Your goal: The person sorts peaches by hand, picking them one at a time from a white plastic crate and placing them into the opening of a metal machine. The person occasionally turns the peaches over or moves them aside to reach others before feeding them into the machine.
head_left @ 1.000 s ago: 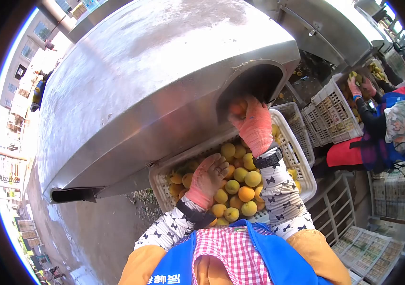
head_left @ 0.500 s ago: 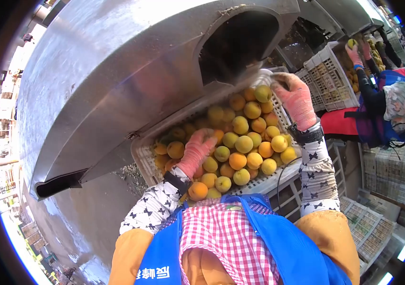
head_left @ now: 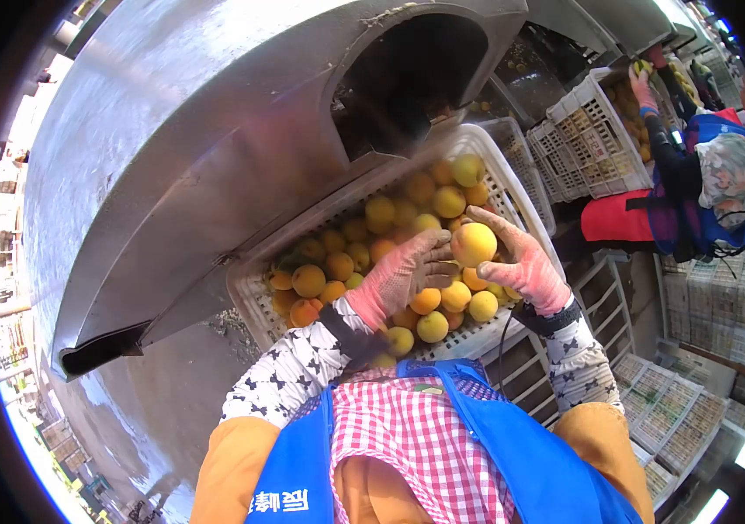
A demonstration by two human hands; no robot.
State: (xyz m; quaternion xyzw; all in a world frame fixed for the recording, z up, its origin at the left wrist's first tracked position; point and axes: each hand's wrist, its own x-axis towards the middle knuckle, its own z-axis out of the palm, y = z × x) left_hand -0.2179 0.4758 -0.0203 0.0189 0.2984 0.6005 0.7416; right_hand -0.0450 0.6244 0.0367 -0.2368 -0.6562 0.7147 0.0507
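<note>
My right hand (head_left: 525, 266), in a pink glove with grey, soiled fingertips, has its fingers and thumb around a yellow-orange peach (head_left: 474, 244) raised above the others. Beside it, my left hand (head_left: 403, 275), gloved the same way, stretches its fingers toward that peach and holds nothing that I can see. Below both hands is a white plastic crate (head_left: 519, 188) with many peaches (head_left: 308, 280) in yellow, green and orange. My hands and forearms hide part of the fruit.
A large metal machine housing (head_left: 215, 166) with a dark round opening (head_left: 412, 79) stands behind the crate. At the right, a co-worker in a blue vest (head_left: 726, 188) handles fruit at another white crate (head_left: 595, 140). Stacked crates (head_left: 678, 410) stand lower right.
My right hand has come from the crate's far right corner to above its middle and now holds a peach. My left hand has moved right, its fingers straighter.
</note>
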